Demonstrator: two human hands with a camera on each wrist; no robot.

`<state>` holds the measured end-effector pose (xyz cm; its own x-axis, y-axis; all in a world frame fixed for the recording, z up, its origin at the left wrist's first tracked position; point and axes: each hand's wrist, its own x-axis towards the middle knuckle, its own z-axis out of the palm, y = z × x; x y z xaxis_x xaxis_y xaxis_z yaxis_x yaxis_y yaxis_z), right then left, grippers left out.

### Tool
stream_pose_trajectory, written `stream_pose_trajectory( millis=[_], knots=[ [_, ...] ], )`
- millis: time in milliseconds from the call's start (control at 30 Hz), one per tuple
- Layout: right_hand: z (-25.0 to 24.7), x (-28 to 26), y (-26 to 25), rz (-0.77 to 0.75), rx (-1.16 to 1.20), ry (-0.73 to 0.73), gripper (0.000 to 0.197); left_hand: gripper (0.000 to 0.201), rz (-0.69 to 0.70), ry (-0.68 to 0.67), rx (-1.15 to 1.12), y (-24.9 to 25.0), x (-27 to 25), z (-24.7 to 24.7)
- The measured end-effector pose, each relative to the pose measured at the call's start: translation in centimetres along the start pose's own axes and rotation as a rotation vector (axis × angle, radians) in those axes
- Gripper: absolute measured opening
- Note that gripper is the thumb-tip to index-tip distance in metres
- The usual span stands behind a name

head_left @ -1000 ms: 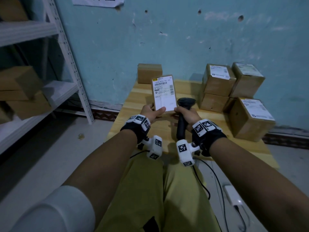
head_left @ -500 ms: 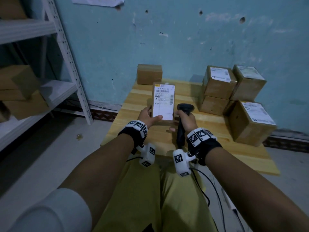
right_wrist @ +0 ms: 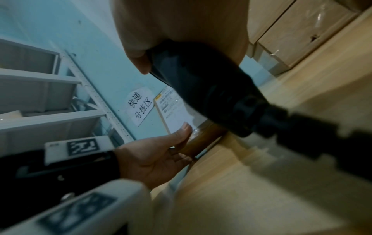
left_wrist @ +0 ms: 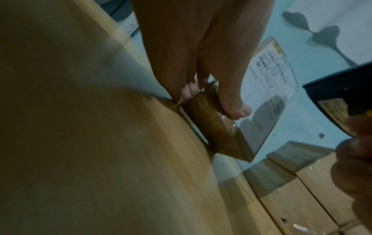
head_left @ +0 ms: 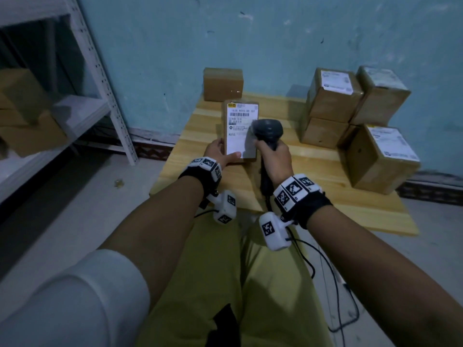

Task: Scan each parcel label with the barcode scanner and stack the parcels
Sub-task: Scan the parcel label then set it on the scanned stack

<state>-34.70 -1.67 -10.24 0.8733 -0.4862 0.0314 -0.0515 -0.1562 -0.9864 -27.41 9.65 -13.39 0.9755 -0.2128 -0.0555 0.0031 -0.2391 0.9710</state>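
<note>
My left hand (head_left: 223,154) holds a flat brown parcel (head_left: 240,126) upright on the wooden table (head_left: 325,196), thumb across its white label (left_wrist: 267,82), fingers behind it. My right hand (head_left: 274,156) grips the handle of a black barcode scanner (head_left: 267,130); its head overlaps the label's right edge. In the left wrist view the parcel's lower edge (left_wrist: 213,127) rests on the tabletop. The right wrist view shows the scanner handle (right_wrist: 201,85) in my palm and its cable (right_wrist: 322,143) trailing off.
Several labelled brown boxes (head_left: 333,96) are piled at the table's right, one large box (head_left: 380,159) nearest the front. A small unlabelled box (head_left: 223,83) stands at the back against the blue wall. A white metal shelf rack (head_left: 100,78) with cartons stands left.
The parcel has come down from a raised tilt to stand upright on the table. The scanner has moved left and forward, its head now against the label.
</note>
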Motion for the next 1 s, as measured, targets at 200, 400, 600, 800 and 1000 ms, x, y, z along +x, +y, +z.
stream_pose_trajectory(
  millis=[200, 400, 600, 800, 1000],
  knots=[
    [0.4, -1.1, -0.6, -0.028, 0.006, -0.129, 0.008, 0.055, 0.003, -0.021, 0.03, -0.4, 0.6, -0.3],
    [1.2, -1.6, -1.1, -0.055, 0.029, -0.174, 0.012, 0.054, -0.014, -0.02, 0.058, -0.3, 0.6, -0.4],
    [1.6, -1.6, -1.4, -0.026, 0.045, -0.201, 0.009, 0.048, -0.032, -0.061, 0.044, 0.1, 0.6, -0.6],
    [1.7, -1.8, -1.6, 0.011, 0.02, -0.202, 0.009, 0.049, -0.03, -0.079, 0.034, 0.3, 0.3, -0.7],
    [1.1, -2.9, -2.6, 0.021, 0.053, -0.234, 0.013, 0.044, -0.024, -0.064, 0.049, 0.3, 0.1, -0.7]
  ],
)
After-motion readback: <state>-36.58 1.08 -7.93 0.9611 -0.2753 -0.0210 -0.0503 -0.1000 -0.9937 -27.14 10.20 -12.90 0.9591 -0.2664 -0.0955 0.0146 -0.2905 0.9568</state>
